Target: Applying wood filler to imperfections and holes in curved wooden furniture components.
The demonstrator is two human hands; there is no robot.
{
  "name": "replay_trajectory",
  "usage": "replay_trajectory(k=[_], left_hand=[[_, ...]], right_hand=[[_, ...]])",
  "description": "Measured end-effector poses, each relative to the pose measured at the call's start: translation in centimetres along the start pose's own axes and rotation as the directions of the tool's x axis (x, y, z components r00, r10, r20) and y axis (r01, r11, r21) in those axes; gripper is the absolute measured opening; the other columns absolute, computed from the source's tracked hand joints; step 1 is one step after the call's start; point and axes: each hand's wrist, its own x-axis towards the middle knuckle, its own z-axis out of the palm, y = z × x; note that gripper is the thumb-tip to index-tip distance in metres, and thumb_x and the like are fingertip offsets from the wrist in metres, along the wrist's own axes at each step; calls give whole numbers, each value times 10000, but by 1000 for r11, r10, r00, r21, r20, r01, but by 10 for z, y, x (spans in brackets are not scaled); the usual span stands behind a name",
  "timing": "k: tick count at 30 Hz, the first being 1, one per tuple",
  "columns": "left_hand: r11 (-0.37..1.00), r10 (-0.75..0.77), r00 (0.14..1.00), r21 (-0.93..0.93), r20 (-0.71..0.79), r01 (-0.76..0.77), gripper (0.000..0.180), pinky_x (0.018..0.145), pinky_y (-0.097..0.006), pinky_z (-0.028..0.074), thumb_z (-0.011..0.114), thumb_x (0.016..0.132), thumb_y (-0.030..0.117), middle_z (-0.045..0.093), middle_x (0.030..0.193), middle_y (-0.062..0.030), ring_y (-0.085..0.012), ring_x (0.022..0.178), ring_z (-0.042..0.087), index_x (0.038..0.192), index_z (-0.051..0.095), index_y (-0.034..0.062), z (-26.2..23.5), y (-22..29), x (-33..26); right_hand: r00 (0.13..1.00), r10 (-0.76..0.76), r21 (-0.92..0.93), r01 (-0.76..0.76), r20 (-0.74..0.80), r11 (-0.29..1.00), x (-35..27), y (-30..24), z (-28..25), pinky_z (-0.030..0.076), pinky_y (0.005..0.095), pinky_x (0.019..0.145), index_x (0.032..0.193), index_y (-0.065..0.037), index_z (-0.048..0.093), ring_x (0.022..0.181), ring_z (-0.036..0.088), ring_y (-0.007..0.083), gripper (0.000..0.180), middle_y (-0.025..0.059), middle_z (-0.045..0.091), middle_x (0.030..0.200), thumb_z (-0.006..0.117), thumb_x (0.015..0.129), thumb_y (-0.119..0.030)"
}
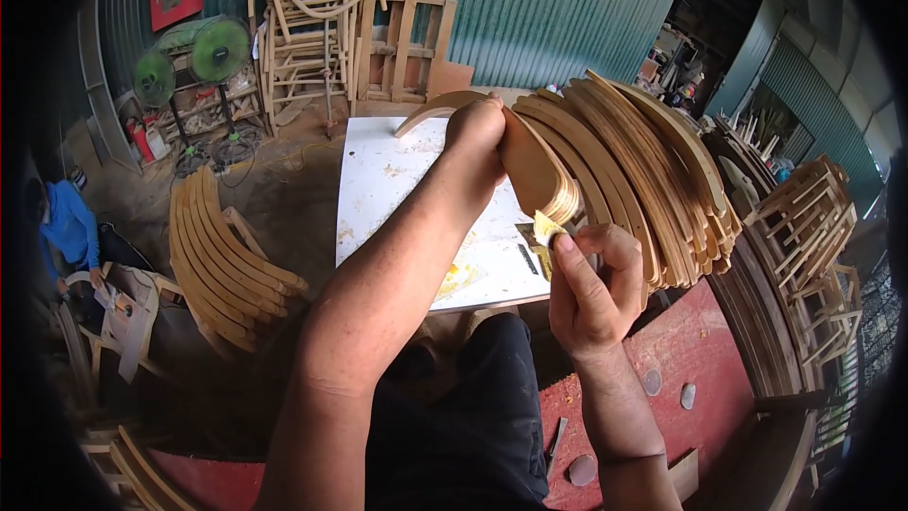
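My left hand point(478, 138) is closed around a curved wooden piece point(532, 166) with a layered edge, raised over the white tabletop point(374, 175). Its rounded near end tilts down toward my right hand point(596, 289). Pinched between my right thumb and fingers is a small, thin scraper point(546, 229), smeared with yellow paste. The scraper is close to the layered end of the wood; whether they touch I cannot tell. More yellow paste point(461, 277) is spread near the table's front edge, beside a small black strip point(528, 259).
A big stack of curved wooden pieces point(624, 171) stands to the right, and another curved stack point(222, 265) to the left. A person in blue point(71, 223) works at far left. Green fans point(219, 50) and piled chair frames point(307, 38) stand behind. Reddish boards point(690, 350) lie lower right.
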Motion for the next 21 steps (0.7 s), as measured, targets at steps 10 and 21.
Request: replay_trajectory(k=[10, 21], left_hand=[[997, -22, 998, -73, -59, 18, 358, 1002, -396, 452, 349, 1059, 279, 585, 1191, -148, -227, 1120, 577, 1231, 512, 10, -6, 1, 7], [998, -37, 998, -49, -52, 35, 388, 979, -375, 473, 331, 1077, 303, 602, 1208, -133, -211, 1115, 596, 1248, 522, 11, -12, 5, 5]], right_hand=[[984, -54, -93, 70, 171, 993, 2, -1, 1, 519, 337, 640, 1031, -10, 742, 809, 618, 255, 348, 116, 614, 935, 792, 694, 61], [999, -38, 49, 39, -18, 998, 9, -3, 2, 523, 316, 598, 1030, 13, 734, 795, 611, 241, 356, 132, 608, 933, 783, 694, 119]])
